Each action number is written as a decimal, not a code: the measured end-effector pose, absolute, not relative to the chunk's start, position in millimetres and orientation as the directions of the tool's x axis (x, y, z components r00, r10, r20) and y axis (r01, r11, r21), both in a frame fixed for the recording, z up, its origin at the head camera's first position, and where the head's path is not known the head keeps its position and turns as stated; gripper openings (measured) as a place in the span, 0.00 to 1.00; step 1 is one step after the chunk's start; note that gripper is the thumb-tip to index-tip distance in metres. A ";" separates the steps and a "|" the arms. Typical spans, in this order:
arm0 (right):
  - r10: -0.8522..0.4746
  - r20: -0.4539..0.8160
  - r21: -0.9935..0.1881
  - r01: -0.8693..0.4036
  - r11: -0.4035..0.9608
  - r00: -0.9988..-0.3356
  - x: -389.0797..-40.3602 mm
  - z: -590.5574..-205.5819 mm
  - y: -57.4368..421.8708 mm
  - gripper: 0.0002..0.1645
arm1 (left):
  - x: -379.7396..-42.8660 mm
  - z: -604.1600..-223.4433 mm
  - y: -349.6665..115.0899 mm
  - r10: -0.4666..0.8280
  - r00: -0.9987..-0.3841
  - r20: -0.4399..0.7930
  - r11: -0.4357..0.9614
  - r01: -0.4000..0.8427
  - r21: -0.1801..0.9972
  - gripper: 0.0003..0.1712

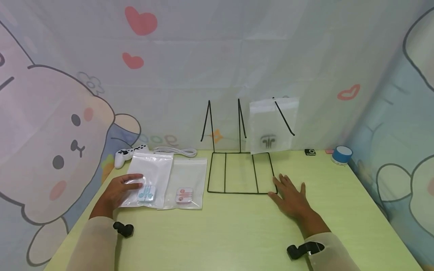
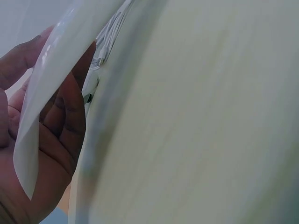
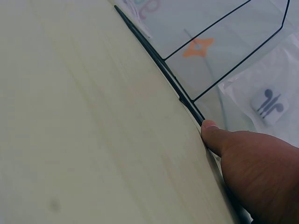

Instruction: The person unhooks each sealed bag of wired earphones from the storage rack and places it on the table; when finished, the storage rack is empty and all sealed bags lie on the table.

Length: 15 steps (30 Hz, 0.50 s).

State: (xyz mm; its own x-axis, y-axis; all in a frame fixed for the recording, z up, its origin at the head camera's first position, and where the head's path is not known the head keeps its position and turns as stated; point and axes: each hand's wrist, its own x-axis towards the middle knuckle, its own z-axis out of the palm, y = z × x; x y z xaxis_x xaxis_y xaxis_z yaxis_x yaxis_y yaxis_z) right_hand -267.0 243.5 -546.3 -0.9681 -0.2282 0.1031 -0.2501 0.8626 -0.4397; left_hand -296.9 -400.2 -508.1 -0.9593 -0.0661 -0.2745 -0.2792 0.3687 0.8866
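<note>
My left hand pinches the left edge of a white zip bag holding an earphone case with light-blue earphones. In the left wrist view, that bag curves between thumb and fingers. It overlaps a second zip bag with pink earphones, lying on the table. My right hand rests with spread fingers at the front right corner of a black wire display rack; the right wrist view shows the thumb touching its base. A third bag, with black earphones, hangs from the right hook.
Behind the bags lie a white game controller and a coiled white cable. At the back right are a small black player and a blue-topped round speaker. A printed cloth hangs behind the table.
</note>
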 end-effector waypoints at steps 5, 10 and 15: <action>-0.224 0.111 -0.447 -0.250 0.859 -0.968 -266.1 -546.7 243.2 0.45 | -297.6 -508.3 -401.7 -0.070 -0.958 -0.278 0.386 -0.283 0.878 0.41; -0.227 0.104 -0.446 -0.249 0.859 -0.968 -264.7 -545.8 242.5 0.45 | -294.6 -507.3 -407.0 -0.082 -0.949 -0.306 0.407 -0.312 0.858 0.41; -0.228 0.102 -0.442 -0.250 0.861 -0.968 -265.5 -544.3 243.1 0.45 | -291.4 -506.2 -412.1 -0.073 -0.949 -0.306 0.388 -0.309 0.868 0.38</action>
